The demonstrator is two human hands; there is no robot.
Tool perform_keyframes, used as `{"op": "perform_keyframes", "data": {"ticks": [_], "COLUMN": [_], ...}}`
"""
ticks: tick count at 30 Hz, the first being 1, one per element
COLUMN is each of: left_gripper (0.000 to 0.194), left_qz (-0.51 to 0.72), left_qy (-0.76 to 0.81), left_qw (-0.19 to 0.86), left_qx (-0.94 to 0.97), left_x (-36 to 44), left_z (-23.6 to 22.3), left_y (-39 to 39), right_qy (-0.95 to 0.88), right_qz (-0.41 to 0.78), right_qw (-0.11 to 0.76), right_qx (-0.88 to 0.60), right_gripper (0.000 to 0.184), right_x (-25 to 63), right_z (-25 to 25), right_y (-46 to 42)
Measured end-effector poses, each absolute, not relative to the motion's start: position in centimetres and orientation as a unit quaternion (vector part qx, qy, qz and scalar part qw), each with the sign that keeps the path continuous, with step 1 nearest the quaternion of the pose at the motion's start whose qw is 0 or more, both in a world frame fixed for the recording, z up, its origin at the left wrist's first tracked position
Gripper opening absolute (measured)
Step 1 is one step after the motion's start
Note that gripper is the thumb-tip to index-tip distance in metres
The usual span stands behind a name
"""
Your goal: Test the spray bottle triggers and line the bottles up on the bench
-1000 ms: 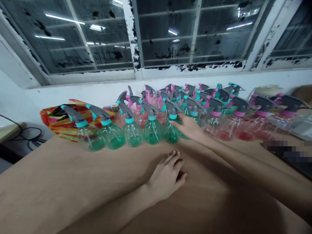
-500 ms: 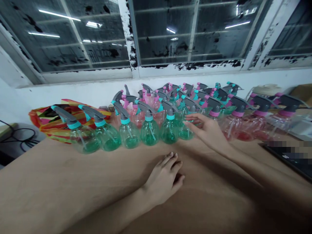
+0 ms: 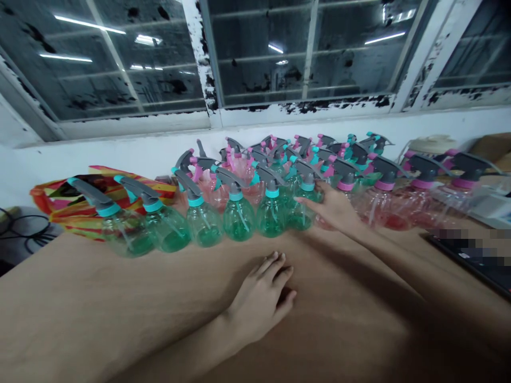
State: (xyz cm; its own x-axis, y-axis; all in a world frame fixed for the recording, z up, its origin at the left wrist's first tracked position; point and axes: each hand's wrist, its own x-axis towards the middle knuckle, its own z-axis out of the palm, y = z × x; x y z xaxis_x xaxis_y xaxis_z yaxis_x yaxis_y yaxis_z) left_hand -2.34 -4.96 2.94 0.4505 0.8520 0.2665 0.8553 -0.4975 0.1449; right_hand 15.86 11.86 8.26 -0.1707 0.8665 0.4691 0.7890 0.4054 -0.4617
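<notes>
A spray bottle with green liquid (image 3: 300, 217), a turquoise collar and a grey trigger head stands at the right end of the front green row. My right hand (image 3: 335, 208) is around its right side, thumb across the clear body and the other fingers partly hidden behind it. Just left of it is another green spray bottle (image 3: 272, 215), upright and untouched. My left hand (image 3: 261, 290) lies on the table in front of the row, palm down, fingers stretched out, holding nothing.
Several pink-collared spray bottles (image 3: 383, 205) stand to the right, with more crowded behind. A bright striped bag (image 3: 72, 213) lies behind the leftmost bottles on the wooden table (image 3: 120, 308). A dark flat device (image 3: 463, 252) is at the right edge, and black cables (image 3: 30, 229) at far left.
My right hand has moved forward from in front of the bottles and closed around the side of the rightmost green one. My left hand stays on the table. The view has shifted slightly.
</notes>
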Motion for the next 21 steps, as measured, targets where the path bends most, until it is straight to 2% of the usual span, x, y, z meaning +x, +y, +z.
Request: {"op": "perform_keyframes", "data": {"ticks": [15,19,21], "left_gripper": [0.035,0.036,0.036], "left_qz": [-0.163,-0.153,-0.152], "left_qy": [-0.495,-0.495,-0.493], "left_qw": [0.016,0.018,0.021], "left_qx": [-0.853,-0.855,-0.856], "left_x": [-2.4,-2.4,-2.5], "left_z": [2.9,3.1,3.2], "left_y": [-5.0,-4.9,-4.9], "right_qy": [-0.779,-0.795,-0.8], "right_qz": [0.038,0.081,0.103], "right_qw": [0.278,0.281,0.319], "right_qx": [-0.561,-0.532,-0.498], "right_gripper": [0.05,0.048,0.043], "right_x": [17.6,19.9,21.2], "right_z": [8.8,8.8,9.0], "right_y": [6.9,4.2,3.0]}}
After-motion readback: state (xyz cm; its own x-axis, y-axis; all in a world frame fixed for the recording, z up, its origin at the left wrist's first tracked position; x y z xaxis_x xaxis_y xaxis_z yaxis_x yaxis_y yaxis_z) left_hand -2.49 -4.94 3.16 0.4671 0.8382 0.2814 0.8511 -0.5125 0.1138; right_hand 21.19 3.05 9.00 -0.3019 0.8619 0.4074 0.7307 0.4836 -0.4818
